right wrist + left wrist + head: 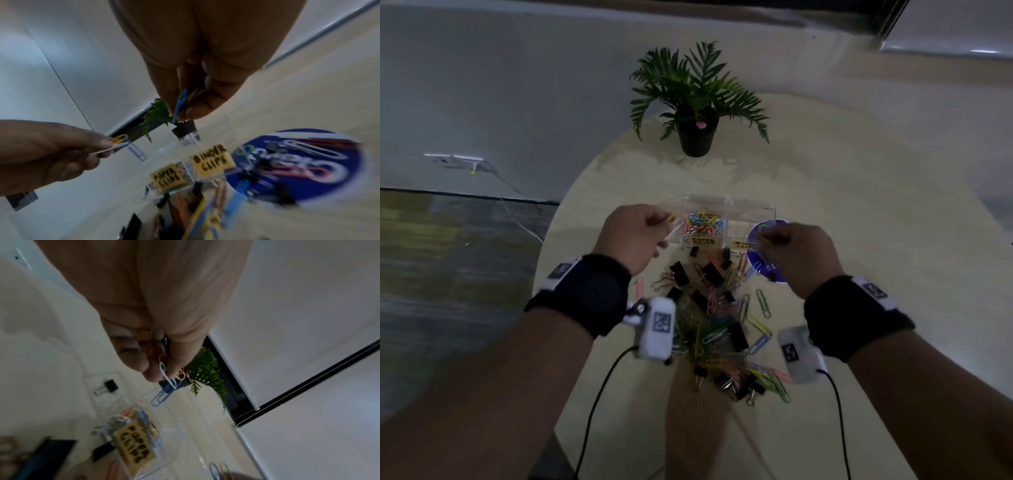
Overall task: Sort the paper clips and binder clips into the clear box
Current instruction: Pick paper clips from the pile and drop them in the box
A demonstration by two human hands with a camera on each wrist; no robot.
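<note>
The clear box stands mid-table with yellow labels. Its left compartment holds coloured paper clips, marked by the "PAPER CLIPS" label; the "BINDER CLIPS" label marks the right one. My left hand hovers at the box's left side and pinches a small bunch of clips, a white one, a blue one and a yellow one among them. My right hand is to the box's right, over a blue round lid, pinching a blue paper clip. One binder clip lies in a compartment.
A mixed pile of paper clips and black binder clips lies on the round table between my wrists. A potted plant stands behind the box. The table edge drops to the floor at the left.
</note>
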